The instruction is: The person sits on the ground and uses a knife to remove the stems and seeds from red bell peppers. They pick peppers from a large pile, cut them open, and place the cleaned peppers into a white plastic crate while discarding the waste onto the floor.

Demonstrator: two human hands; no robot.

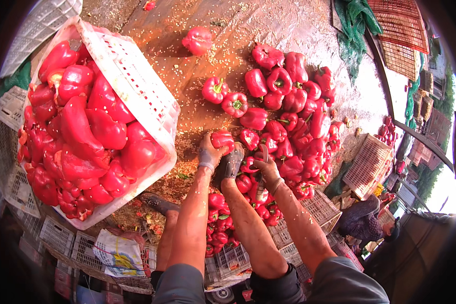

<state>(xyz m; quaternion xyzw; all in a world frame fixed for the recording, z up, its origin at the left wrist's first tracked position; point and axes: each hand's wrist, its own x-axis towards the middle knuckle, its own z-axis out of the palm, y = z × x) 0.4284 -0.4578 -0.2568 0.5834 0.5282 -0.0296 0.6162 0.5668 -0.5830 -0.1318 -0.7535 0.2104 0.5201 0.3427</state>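
My left hand (207,152) grips a red bell pepper (222,140) just above the toe of my dark shoe (233,159). A thin glove or wrap seems to end at each wrist. My right hand (268,171) is closed around a small tool with a curved metal piece (265,152); its exact kind is hard to make out. That hand hovers over the near edge of a heap of whole red bell peppers (292,129). To the left, a white plastic crate (136,72) is piled high with cut, opened red peppers (83,133).
Pale seeds litter the wet floor (167,76). A lone pepper (197,40) lies farther out. Stacked crates (57,235) stand behind the white one, and another crate (369,167) stands right. A person (364,220) bends at far right. Green netting (355,34) hangs at upper right.
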